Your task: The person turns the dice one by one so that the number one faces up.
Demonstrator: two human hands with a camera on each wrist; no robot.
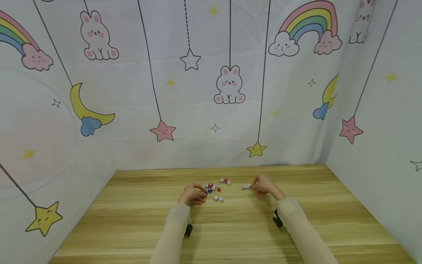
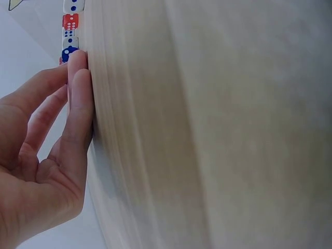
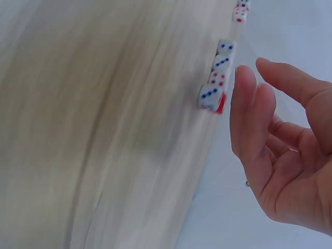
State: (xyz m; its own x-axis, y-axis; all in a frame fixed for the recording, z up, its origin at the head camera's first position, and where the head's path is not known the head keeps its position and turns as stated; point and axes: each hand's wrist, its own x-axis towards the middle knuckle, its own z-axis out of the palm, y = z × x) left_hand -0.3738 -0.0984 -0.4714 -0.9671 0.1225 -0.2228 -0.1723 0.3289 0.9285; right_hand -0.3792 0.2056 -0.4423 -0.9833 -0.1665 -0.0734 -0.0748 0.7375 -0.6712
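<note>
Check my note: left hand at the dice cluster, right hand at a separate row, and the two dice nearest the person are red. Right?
Only the colour is off: in the head view, the two nearest dice are white. The rest of your note stands.

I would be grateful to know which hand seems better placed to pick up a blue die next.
Left, I would judge: the left hand is immediately beside the blue dice, though whether it grips one is unclear. The right hand is farther off, beside the row of dice.

Wood-grained worktop (image 1: 237,234), bordered left, far and right by white hangings (image 1: 197,154) printed with rabbits (image 1: 229,88), stars (image 1: 163,131) and rainbows (image 1: 308,19).
</note>
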